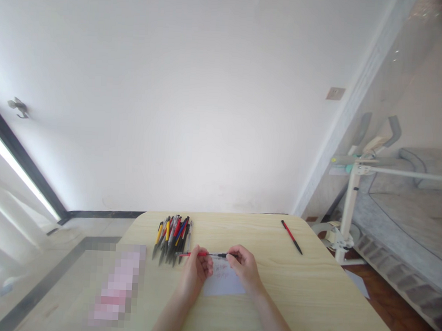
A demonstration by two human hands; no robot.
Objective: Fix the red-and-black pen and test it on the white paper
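A red and black pen [209,255] is held level between both hands above a small white sheet of paper [223,280] with faint red marks. My left hand [196,274] pinches the red end and my right hand [245,269] pinches the black end. Both hands hover just over the light wooden table [310,298]. A pile of several pens [173,236] in yellow, red, blue and black lies just beyond my left hand.
A single red and black pen [292,236] lies alone near the table's far right edge. A blurred pink patch [116,291] covers the table's left side. A white stand [348,211] and a grey sofa [418,215] are at the right; a white wall is behind.
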